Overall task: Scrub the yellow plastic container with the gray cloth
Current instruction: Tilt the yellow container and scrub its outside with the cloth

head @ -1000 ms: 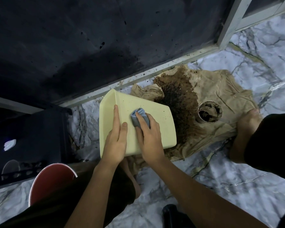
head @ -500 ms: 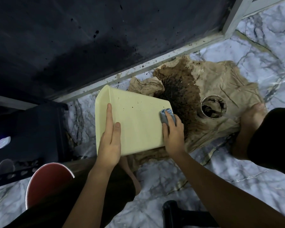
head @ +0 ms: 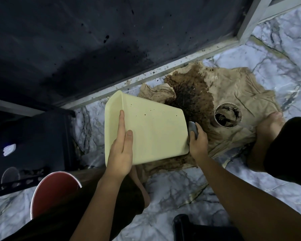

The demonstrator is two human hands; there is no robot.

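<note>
Left hand (head: 120,154): lay flat, fingers straight, steadying the yellow container (head: 151,129).
Right hand (head: 196,141): clutched the gray cloth (head: 192,129) at its base.
Risk: container might slide from under the flat palm.

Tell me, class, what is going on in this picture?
A person crouched on a marble floor is cleaning a yellow plastic container tipped on its side. The left hand lies flat on it, steadying it. The right hand grips a gray cloth at its right-hand end. Dark specks still dot the top face. A stained brown cloth lies underneath.
</note>
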